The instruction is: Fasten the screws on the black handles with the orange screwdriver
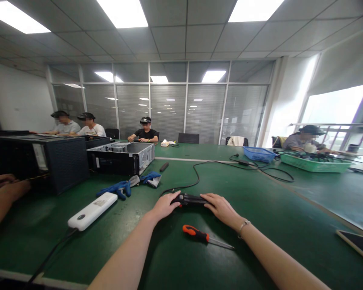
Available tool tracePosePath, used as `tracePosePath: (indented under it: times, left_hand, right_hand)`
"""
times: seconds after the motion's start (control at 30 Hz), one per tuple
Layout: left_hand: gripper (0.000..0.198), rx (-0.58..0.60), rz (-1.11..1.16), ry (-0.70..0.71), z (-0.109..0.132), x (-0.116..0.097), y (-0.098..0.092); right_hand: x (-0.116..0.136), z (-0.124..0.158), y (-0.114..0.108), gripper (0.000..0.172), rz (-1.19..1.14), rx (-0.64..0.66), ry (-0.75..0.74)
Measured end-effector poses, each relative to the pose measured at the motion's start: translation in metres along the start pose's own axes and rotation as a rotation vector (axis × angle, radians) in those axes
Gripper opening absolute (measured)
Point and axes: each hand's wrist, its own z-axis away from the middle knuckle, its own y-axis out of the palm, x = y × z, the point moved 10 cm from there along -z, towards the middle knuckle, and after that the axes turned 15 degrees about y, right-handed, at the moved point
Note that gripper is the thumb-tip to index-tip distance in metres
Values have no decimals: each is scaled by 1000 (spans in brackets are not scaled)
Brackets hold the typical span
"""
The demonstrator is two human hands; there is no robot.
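A long black corded device (193,199) lies crosswise on the green table in front of me; its exact kind cannot be made out. My left hand (166,205) closes around its left end, near a small red part and the spot where the cable meets it. At the other end, the fingers of my right hand (223,208) curl over the device from above. Closer to me, between my forearms, a screwdriver (196,233) with an orange and black handle rests on the table, its metal shaft pointing right. Neither hand touches the screwdriver.
A white power strip (93,211) and blue gloves (117,189) lie to the left, before an open computer case (121,157) and a dark case (69,161). A co-worker's hands (10,187) are at far left. Blue (258,154) and green baskets (316,163) stand at right.
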Motion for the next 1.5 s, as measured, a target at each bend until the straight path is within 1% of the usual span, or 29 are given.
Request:
tracePosePath:
  times: [0.2,0.37,0.53,0.7,0.77,0.83,0.9,0.93,0.97,1.03,1.07,1.1,1.13,1.17,1.2,1.23,1.27,1.37,1.43,1.5]
  left_hand:
    - [48,-14,-44,-39,-3,4,0]
    - [47,-10,-30,-52,-7,5,1]
    - [44,-33,-4,-24,-7,-3,-3]
    - [41,-85,66,-23,-3,-8,-10]
    - [40,-102,85,-14,-1,-10,-11]
    - [40,-116,87,4,-1,-14,-13]
    - [38,-123,79,20,-1,-17,-14]
    - [38,-127,73,23,-1,-17,-14]
    - [38,-129,65,25,-1,-18,-14]
    - [39,-134,57,27,0,-18,-14]
    - [40,-133,58,26,0,-17,-13]
    - [41,-131,61,22,1,-16,-12]
    - [42,-127,64,16,1,-14,-11]
    - [42,-122,68,12,1,-13,-10]
    - [42,-118,70,11,2,-13,-9]
    - [41,-116,70,15,2,-13,-8]
    - [39,-115,68,22,2,-13,-8]
    - [38,-115,62,37,2,-15,-9]
    - [39,-117,62,40,3,-15,-9]
    - [39,-119,65,48,3,-16,-9]
  right_hand:
    - [-3,-9,0,38,-56,69,11]
    - [-4,-12,-5,36,-89,65,14]
    - [-3,-13,-5,35,-95,61,21]
    - [-4,-6,-6,36,-86,7,59]
    - [-1,-2,-10,36,-70,-38,77]
    - [8,3,-21,36,-46,-120,81]
    - [26,10,-31,39,-52,-175,62]
    - [37,15,-32,41,-75,-148,40]
    - [49,19,-28,44,-101,-73,14]
    - [75,31,-10,48,-107,166,-69]
    - [86,38,-2,46,-87,271,-104]
    - [94,43,3,41,-63,347,-132]
    - [101,46,4,34,-45,381,-149]
    - [106,45,1,28,-43,378,-153]
    - [109,41,-7,23,-65,340,-148]
    - [111,34,-19,22,-116,271,-134]
    - [112,26,-34,25,-191,175,-113]
    - [104,9,-77,49,-434,-163,-39]
    - [100,10,-90,55,-494,-347,-40]
    - [105,16,-88,53,-449,-446,-89]
